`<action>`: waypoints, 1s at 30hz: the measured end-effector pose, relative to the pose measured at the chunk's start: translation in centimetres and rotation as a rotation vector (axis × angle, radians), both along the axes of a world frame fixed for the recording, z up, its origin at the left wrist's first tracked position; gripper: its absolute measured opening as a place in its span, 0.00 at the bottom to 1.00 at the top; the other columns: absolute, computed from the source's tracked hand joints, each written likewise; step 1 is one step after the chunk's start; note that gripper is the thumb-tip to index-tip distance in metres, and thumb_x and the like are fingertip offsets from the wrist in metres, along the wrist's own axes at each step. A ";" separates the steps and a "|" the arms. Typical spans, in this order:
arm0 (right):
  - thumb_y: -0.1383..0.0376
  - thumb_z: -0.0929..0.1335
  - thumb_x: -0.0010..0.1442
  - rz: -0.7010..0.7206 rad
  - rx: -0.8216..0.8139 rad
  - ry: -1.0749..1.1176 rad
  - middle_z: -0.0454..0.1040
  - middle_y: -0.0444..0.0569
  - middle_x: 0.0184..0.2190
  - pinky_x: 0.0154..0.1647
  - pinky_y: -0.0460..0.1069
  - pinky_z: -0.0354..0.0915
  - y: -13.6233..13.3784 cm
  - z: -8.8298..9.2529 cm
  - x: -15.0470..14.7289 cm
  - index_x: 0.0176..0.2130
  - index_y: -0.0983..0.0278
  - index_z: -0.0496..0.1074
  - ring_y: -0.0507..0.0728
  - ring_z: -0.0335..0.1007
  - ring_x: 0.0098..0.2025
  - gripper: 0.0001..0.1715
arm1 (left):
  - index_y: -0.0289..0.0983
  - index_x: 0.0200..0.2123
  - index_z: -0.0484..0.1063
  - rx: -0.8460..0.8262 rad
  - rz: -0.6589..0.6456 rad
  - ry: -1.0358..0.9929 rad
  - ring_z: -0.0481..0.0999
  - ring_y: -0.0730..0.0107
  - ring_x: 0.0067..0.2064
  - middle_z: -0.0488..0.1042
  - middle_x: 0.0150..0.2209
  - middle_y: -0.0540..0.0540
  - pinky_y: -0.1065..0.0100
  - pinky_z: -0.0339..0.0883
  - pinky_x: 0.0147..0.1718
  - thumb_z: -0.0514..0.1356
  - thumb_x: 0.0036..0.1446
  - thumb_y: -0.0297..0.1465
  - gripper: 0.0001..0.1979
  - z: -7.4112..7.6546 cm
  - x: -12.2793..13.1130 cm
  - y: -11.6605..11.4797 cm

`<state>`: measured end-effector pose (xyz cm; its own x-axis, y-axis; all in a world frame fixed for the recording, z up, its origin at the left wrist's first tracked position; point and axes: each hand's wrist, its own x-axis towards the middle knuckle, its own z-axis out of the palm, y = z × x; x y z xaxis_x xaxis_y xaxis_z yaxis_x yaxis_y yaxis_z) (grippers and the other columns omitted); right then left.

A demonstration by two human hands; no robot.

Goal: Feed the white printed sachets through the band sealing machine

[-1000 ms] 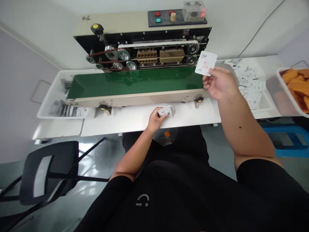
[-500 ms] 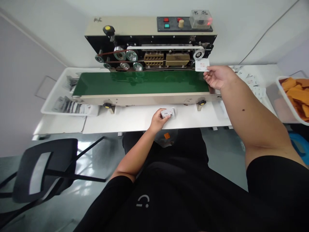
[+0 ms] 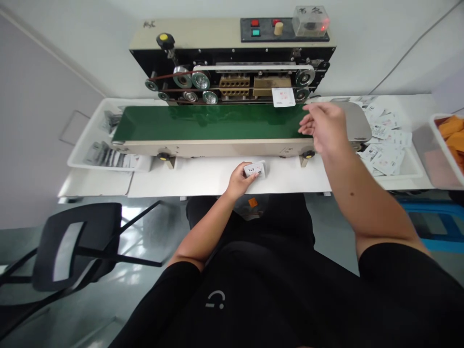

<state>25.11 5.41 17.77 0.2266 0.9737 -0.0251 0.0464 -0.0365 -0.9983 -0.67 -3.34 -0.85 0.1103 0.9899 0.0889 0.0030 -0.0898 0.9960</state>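
Note:
A white printed sachet hangs by its top edge in the band sealing machine, just left of the right-hand wheels. My right hand is off it, fingers apart and nothing in them, above the right end of the green conveyor belt. Close to the front edge of the white table, my left hand grips a small stack of similar white sachets, thumb on top. How many it holds cannot be made out.
At right, a white tray holds many loose sachets, beside a bin of orange pieces. A white basket with sachets stands at the belt's left end. A black chair is at lower left.
My right hand has let go of the sachet and drawn back toward me. The sachet has travelled left along the machine. My left hand still holds its stack in the same place.

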 end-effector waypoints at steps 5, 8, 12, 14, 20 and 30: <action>0.55 0.71 0.69 0.143 0.174 -0.217 0.75 0.48 0.31 0.28 0.46 0.68 -8.2 -8.3 -2.4 0.45 0.63 0.77 0.51 0.71 0.27 0.14 | 0.38 0.50 0.75 -0.026 -0.005 -0.017 0.78 0.64 0.43 0.79 0.43 0.44 0.64 0.72 0.43 0.75 0.55 0.43 0.24 0.0 0.1 0.0; 0.56 0.74 0.63 0.253 0.087 -0.353 0.79 0.51 0.41 0.33 0.48 0.71 -10.6 -13.5 -4.2 0.54 0.62 0.76 0.54 0.75 0.35 0.22 | 0.39 0.48 0.76 -0.005 0.009 0.022 0.78 0.64 0.42 0.78 0.42 0.45 0.65 0.72 0.42 0.75 0.54 0.44 0.23 0.4 0.1 0.0; 0.55 0.76 0.58 0.382 0.003 -0.378 0.80 0.53 0.46 0.37 0.50 0.72 -10.9 -16.5 -5.6 0.61 0.61 0.73 0.57 0.75 0.38 0.34 | 0.39 0.44 0.77 0.037 0.011 0.115 0.76 0.65 0.42 0.77 0.41 0.46 0.66 0.70 0.42 0.74 0.55 0.45 0.21 1.2 0.2 -0.1; 0.54 0.76 0.60 0.401 -0.011 -0.365 0.80 0.50 0.43 0.40 0.50 0.71 -10.7 -16.6 -5.7 0.57 0.61 0.75 0.57 0.75 0.38 0.29 | 0.39 0.43 0.77 0.058 0.000 0.166 0.76 0.64 0.41 0.77 0.40 0.46 0.65 0.70 0.41 0.75 0.54 0.46 0.22 1.5 0.3 -0.1; 0.48 0.76 0.60 0.388 -0.066 -0.222 0.77 0.47 0.32 0.36 0.47 0.67 -10.4 -17.1 -5.0 0.37 0.64 0.77 0.53 0.71 0.33 0.22 | 0.39 0.45 0.78 0.084 0.002 0.200 0.77 0.61 0.44 0.77 0.42 0.45 0.64 0.70 0.44 0.77 0.50 0.50 0.27 1.9 0.3 0.1; 0.44 0.76 0.59 0.225 -0.057 0.113 0.70 0.45 0.26 0.32 0.47 0.65 -9.7 -16.8 -4.4 0.36 0.64 0.74 0.51 0.66 0.28 0.26 | 0.39 0.41 0.79 0.074 -0.032 0.170 0.76 0.62 0.44 0.77 0.41 0.45 0.64 0.69 0.46 0.75 0.53 0.49 0.23 2.1 0.0 0.0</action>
<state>20.70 -4.32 0.96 -0.0032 0.9956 -0.0939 -0.0518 -0.0939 -0.9942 -0.70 -3.29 1.25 0.1617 0.9770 0.1387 0.1665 -0.1656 0.9720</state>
